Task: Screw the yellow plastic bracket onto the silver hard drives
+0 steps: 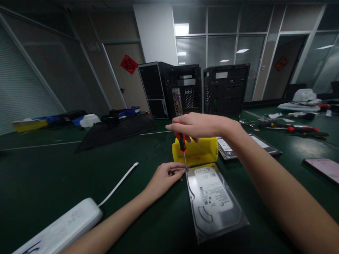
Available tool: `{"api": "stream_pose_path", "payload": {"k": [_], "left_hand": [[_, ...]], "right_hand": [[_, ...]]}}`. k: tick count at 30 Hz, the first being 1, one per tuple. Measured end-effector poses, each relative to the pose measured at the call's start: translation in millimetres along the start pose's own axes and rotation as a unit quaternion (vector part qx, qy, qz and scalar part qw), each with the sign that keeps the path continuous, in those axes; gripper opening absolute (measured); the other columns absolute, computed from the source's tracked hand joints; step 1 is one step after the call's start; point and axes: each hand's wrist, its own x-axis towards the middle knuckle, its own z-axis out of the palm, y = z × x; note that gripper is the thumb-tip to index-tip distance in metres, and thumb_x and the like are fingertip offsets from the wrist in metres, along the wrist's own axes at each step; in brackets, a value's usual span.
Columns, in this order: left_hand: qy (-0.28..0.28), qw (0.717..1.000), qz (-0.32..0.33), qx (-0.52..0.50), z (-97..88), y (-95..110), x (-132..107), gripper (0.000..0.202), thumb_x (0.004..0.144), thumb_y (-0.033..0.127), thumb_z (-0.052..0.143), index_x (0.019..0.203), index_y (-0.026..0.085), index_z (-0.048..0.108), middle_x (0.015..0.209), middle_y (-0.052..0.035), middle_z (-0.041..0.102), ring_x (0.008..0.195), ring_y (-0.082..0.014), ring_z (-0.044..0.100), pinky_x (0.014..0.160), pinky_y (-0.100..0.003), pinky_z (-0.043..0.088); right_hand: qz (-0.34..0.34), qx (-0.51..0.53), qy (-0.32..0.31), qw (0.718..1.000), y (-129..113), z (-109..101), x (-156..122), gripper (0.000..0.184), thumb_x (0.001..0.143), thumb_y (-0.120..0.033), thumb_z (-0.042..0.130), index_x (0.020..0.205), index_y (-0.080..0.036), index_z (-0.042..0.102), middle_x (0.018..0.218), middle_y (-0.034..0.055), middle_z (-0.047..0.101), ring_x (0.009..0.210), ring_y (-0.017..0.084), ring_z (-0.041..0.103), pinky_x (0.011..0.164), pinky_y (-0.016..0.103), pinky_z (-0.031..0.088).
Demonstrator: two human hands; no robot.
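Note:
A silver hard drive (pixel 212 197) with a white label lies on the green table in front of me. My right hand (pixel 192 127) is closed over the top of a red and black screwdriver (pixel 182 141). The screwdriver is nearly upright, its tip at the drive's far left corner. Beside that corner rests my left hand (pixel 166 176), thumb and fingers pinched close to the tip; whatever is between them is too small to name. Just behind the drive stands a yellow plastic bin (pixel 203 151), partly covered by my right hand.
A second hard drive (pixel 259 144) lies behind my right forearm. Screwdrivers (pixel 302 129) and a pink-screened phone (pixel 324 168) are at right. A white power strip (pixel 66 225) sits front left. Black computer cases (pixel 225 88) stand at the back, a dark panel (pixel 116 132) left of them.

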Motion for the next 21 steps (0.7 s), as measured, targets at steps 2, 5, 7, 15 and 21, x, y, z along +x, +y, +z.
{"api": "stream_pose_path", "payload": {"k": [2,5,7,15,21], "left_hand": [[0.000,1.000,0.003,0.002,0.0,-0.8,0.0,0.027,0.077,0.026,0.056,0.100,0.014,0.064,0.098,-0.0074,0.067,0.079,-0.0173,0.062,0.070,-0.027,0.049],[-0.001,1.000,0.010,0.003,0.1,-1.8,-0.1,0.028,0.077,0.027,0.056,0.100,0.014,0.064,0.097,-0.0071,0.067,0.079,-0.0172,0.062,0.071,-0.028,0.049],[0.000,1.000,0.010,0.005,0.2,-1.9,-0.2,0.028,0.077,0.027,0.055,0.101,0.014,0.064,0.096,-0.0069,0.068,0.079,-0.0175,0.062,0.071,-0.028,0.048],[0.005,1.000,0.010,0.011,0.2,-1.0,-0.3,0.028,0.077,0.027,0.055,0.100,0.014,0.065,0.096,-0.0067,0.068,0.079,-0.0176,0.062,0.069,-0.026,0.048],[0.000,1.000,0.010,0.001,0.0,0.8,-1.4,0.026,0.077,0.025,0.056,0.099,0.014,0.065,0.097,-0.0070,0.068,0.083,-0.0184,0.062,0.071,-0.028,0.049]], "right_hand": [[0.001,-0.007,-0.002,1.000,-0.7,-1.3,-1.1,0.033,0.089,-0.037,0.030,0.082,-0.012,0.051,0.080,0.0086,0.064,0.051,0.010,0.058,0.049,0.020,0.042],[-0.013,-0.007,-0.007,1.000,-0.8,-2.2,-1.2,0.025,0.088,-0.030,0.034,0.084,-0.012,0.051,0.082,0.0083,0.064,0.053,0.010,0.058,0.052,0.020,0.043],[-0.031,-0.008,-0.007,0.999,0.3,-1.8,-0.5,0.024,0.088,-0.030,0.034,0.088,-0.013,0.051,0.081,0.0067,0.064,0.053,0.009,0.058,0.054,0.020,0.044],[-0.039,-0.034,0.012,0.999,5.0,1.1,2.3,0.029,0.088,-0.039,0.036,0.090,-0.016,0.053,0.075,0.0038,0.065,0.050,0.009,0.055,0.048,0.020,0.038],[-0.039,-0.026,0.014,0.999,1.7,0.3,-0.8,0.033,0.088,-0.037,0.030,0.084,-0.014,0.053,0.077,0.0052,0.063,0.054,0.010,0.056,0.050,0.021,0.038]]}}
